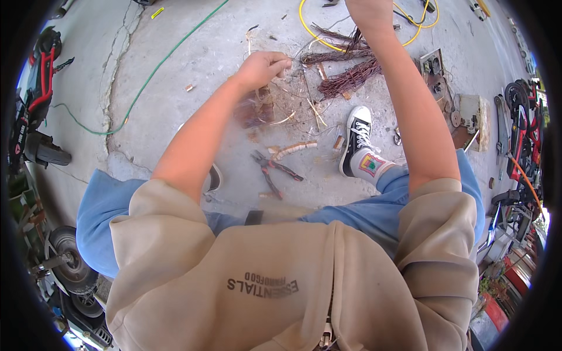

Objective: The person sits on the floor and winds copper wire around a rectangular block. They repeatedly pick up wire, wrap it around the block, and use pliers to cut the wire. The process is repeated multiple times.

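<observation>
My left hand (264, 71) is closed around a thin wire at the near left end of bundles of dark reddish-brown wire (345, 79), over the concrete. My right hand (369, 14) is raised at the top edge, above the bundles, its fingers out of sight. Below my left hand are a blurred brown patch (253, 111) and loose pale strands (313, 111). Pliers with black and red handles (275, 172) lie open between my feet, beside a curved piece of pale, crusted material (293, 149).
A green hose (158, 67) crosses the cracked floor at left; a yellow hose (301, 17) loops at the top. Dismantled metal parts (459, 111) lie at right. Scooters (41, 99) and a wheel (67, 251) line the left side, more vehicles (521, 117) the right.
</observation>
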